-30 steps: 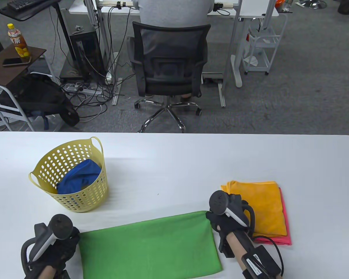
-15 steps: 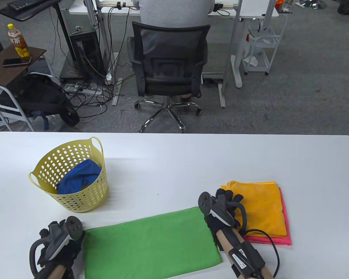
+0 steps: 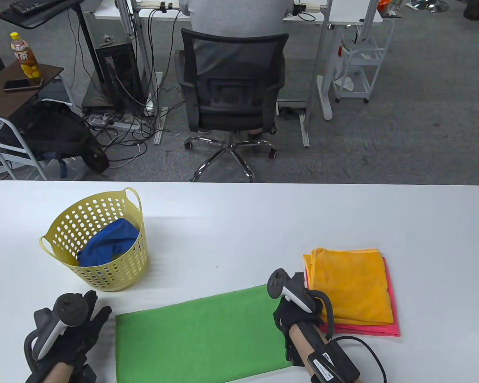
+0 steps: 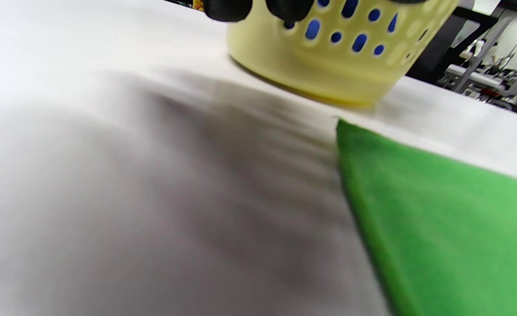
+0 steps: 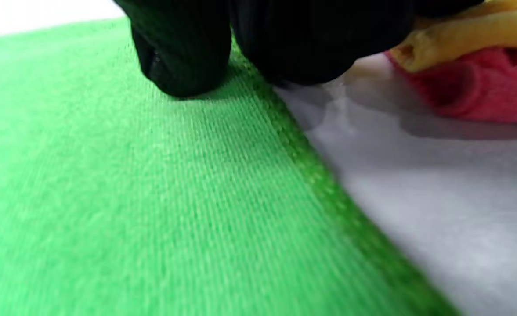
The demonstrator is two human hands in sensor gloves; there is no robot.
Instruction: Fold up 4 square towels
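Right hand (image 3: 297,315) drawn back, fingers (image 5: 183,66) pressing green towel (image 3: 199,335), left hand (image 3: 74,335) retreated, grip spread.

White tabletop (image 3: 263,223), rounded at its far corners. Near the front edge, a green towel (image 3: 199,331) folded into a flat rectangle; just right of it, close by, a folded pink towel (image 3: 389,329) with a folded orange towel (image 3: 351,283) stacked on top. At the left, near the green towel's far left corner, a yellow perforated basket (image 3: 103,275) standing upright with a blue cloth (image 3: 107,243) inside.
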